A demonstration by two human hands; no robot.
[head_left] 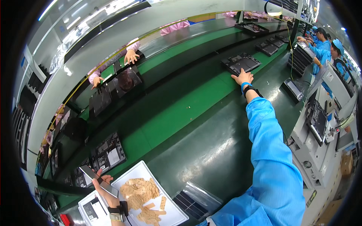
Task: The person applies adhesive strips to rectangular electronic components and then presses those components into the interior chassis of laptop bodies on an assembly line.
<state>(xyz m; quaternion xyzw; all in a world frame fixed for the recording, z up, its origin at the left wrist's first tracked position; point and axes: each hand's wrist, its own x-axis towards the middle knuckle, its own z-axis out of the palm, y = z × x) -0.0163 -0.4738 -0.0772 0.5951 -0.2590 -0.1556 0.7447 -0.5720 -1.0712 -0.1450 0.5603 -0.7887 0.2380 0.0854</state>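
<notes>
My right hand (244, 77) is stretched far out over the green conveyor belt. Its fingers close on the near edge of an opened black laptop base (241, 62) whose inner parts face up. At the lower left, my left hand (105, 184) grips a flat grey rectangular piece (89, 173), held tilted; its exact kind cannot be made out. Beside that hand stands a white tray (171, 206) with a heap of tan paper-like strips (141, 192). Another opened laptop base (108, 153) lies just beyond my left hand.
Dark flat strips in a clear bag (196, 201) lie right of the tray. Across the belt (177, 107), a pink-sleeved person's hands (131, 56) handle dark panels. More laptop bases (267, 47) sit farther up. A machine (316, 158) and blue-clad people are at right.
</notes>
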